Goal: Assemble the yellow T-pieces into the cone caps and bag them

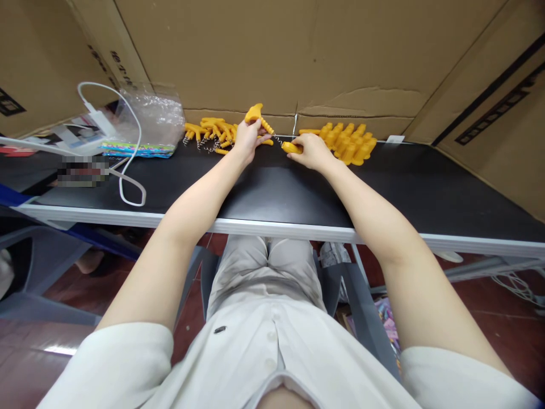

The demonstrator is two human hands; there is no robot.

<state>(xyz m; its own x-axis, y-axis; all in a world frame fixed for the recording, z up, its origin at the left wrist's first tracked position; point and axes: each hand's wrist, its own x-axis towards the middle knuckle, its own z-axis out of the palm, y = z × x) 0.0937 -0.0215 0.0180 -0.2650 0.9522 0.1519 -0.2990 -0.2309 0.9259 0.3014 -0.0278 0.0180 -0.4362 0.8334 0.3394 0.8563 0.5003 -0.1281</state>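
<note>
I'm looking down at both arms stretched to the far edge of the black surface (272,193). The left hand (246,139) has its grip closed on a ribbed yellow piece (258,116), fingers wrapped round the ribbed stem, the wider end sticking up above the knuckles in front of the cardboard wall (264,51). The right hand (313,152) has its grip closed too, pinching a short yellow piece (292,148) that lies low, just on the surface. A thin metal chain (277,138) runs between the 2 pieces, in the gap between the hands.

Just left of the left hand lies a pile of yellow pieces with chains (208,133). Just behind the right hand is a second pile of plain yellow pieces (349,142), tight against the cardboard. Farther left, a clear plastic bag (149,116) stands on the surface, and a white cable (128,170) loops in front of it, running off the left edge.
</note>
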